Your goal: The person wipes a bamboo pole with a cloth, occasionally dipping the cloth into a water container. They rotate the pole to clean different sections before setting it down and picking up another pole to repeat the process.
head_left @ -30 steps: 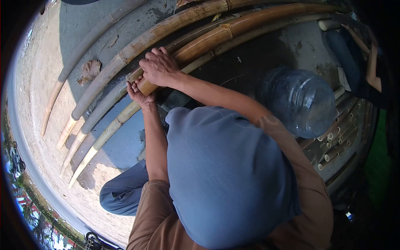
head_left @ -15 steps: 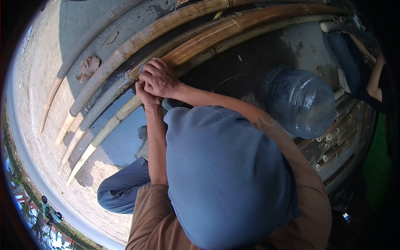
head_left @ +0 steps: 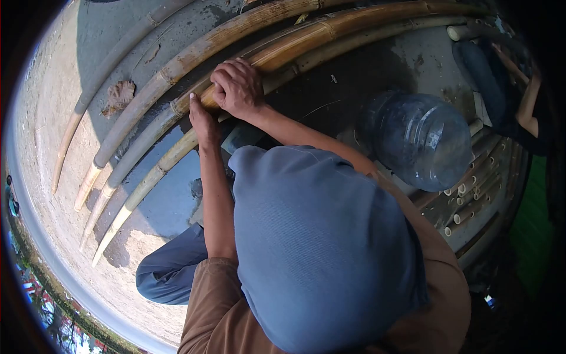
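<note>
Several long bamboo poles curve across the upper part of the head view. Around the wet, brown bamboo pole my left hand is closed, its thumb resting on top near a pale joint. Just to the right, my right hand is curled into a fist and pressed on the same pole. Whatever lies under its fingers is hidden. A thinner, paler bamboo pole runs beneath my left wrist, and a thick grey-brown bamboo pole lies beyond both hands.
A big clear plastic water jug lies right of my right forearm. Behind it are several cut bamboo pieces. Another person's arm shows at the far right. A dry leaf lies between poles; blue-grey cloth fills the lower middle.
My right hand has slid up and right along the pole, away from my left hand. The left hand has shifted slightly, its thumb now showing. A greyish bit beside the right hand is now out of sight.
</note>
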Demonstrator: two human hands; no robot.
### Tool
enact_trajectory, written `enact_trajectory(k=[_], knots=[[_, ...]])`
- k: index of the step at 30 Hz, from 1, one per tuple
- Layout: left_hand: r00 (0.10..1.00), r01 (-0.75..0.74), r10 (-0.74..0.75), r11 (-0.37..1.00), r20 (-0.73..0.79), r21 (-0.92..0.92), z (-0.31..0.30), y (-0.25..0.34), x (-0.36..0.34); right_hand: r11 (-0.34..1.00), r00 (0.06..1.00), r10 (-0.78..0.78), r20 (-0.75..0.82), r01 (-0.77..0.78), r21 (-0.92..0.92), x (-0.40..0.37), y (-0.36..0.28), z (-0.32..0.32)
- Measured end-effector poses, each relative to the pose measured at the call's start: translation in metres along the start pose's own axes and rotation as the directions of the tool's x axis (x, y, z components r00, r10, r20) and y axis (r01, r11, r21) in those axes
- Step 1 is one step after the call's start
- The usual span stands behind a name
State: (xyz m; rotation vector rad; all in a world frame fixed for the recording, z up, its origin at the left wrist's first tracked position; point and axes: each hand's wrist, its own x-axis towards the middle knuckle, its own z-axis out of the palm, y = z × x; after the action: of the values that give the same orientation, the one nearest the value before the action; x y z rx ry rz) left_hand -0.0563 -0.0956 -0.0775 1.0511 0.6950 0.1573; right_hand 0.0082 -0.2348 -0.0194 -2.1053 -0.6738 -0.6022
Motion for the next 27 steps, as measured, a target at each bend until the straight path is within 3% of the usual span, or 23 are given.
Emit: enact_trajectory(k=[1,3,5,8,9,11,13,14,16,17,18,19,21,22,23,26,27], knots=[[0.999,-0.028,0.031,0.995,0.028,-0.092,0.005,0.001,-0.008,0.995,0.998,-0.040,0.055,0.035,0.097,-0.011,-0.021,0.013],[0.992,-0.125,0.124,0.991,0.025,0.048,-0.027,-0.030,0.015,0.991,0.991,-0.077,0.111,0.064,0.117,-0.012,-0.014,0.007],[0.994,0.067,-0.083,0.975,-0.067,-0.214,-0.027,-0.037,0.025,0.997,0.991,-0.078,0.107,0.075,0.037,-0.015,0.010,-0.008],[0.985,0.170,-0.169,0.985,0.026,-0.029,-0.012,-0.003,0.003,0.980,0.982,-0.023,-0.185,-0.014,-0.198,0.003,0.096,-0.062],[0.982,0.187,-0.188,0.981,0.011,0.046,-0.016,-0.003,0.004,0.957,0.965,-0.010,-0.262,-0.067,-0.283,0.006,0.128,-0.081],[0.986,0.123,-0.123,0.992,-0.114,-0.006,-0.008,-0.012,0.002,0.871,0.930,-0.004,-0.368,-0.177,-0.459,0.018,0.167,-0.106],[0.980,0.071,-0.083,0.995,-0.183,-0.072,-0.002,-0.012,0.010,0.844,0.929,0.037,-0.368,-0.226,-0.486,0.023,0.154,-0.089],[0.978,0.068,-0.089,0.991,-0.189,-0.112,-0.001,-0.014,0.011,0.893,0.942,0.086,-0.324,-0.217,-0.395,0.021,0.129,-0.070],[0.970,0.077,-0.130,0.966,-0.207,-0.248,0.010,-0.012,0.003,0.967,0.987,0.103,-0.120,-0.128,-0.222,0.008,0.046,-0.034],[0.985,-0.079,0.098,0.988,-0.141,0.133,-0.009,-0.024,0.009,0.991,0.996,0.091,0.020,-0.089,-0.102,-0.005,0.012,-0.014],[0.959,-0.252,0.284,0.841,0.007,0.479,-0.035,-0.032,0.018,1.000,0.996,0.009,0.090,-0.008,-0.013,-0.019,-0.019,0.002],[0.961,-0.252,0.277,0.849,0.015,0.464,-0.050,-0.046,0.027,0.994,0.986,-0.082,0.144,0.070,0.083,-0.026,-0.034,0.012],[0.964,-0.252,0.265,0.865,0.031,0.433,-0.046,-0.035,0.020,1.000,0.987,-0.024,0.157,0.021,0.022,-0.020,-0.021,0.003],[0.996,-0.068,0.072,0.993,-0.050,0.093,-0.035,-0.034,0.020,1.000,0.987,0.001,0.159,0.001,-0.013,-0.012,-0.006,-0.006],[0.989,0.124,-0.143,0.954,-0.050,-0.274,-0.014,-0.021,0.013,0.993,0.995,0.042,0.094,-0.031,-0.111,-0.004,0.018,-0.017],[0.977,0.183,-0.187,0.982,-0.100,-0.054,-0.013,-0.006,0.002,0.941,0.964,0.100,-0.245,-0.172,-0.293,0.012,0.119,-0.067],[0.981,0.157,-0.165,0.985,-0.105,-0.074,-0.015,-0.011,0.001,0.905,0.947,0.060,-0.316,-0.185,-0.382,0.017,0.148,-0.090]])
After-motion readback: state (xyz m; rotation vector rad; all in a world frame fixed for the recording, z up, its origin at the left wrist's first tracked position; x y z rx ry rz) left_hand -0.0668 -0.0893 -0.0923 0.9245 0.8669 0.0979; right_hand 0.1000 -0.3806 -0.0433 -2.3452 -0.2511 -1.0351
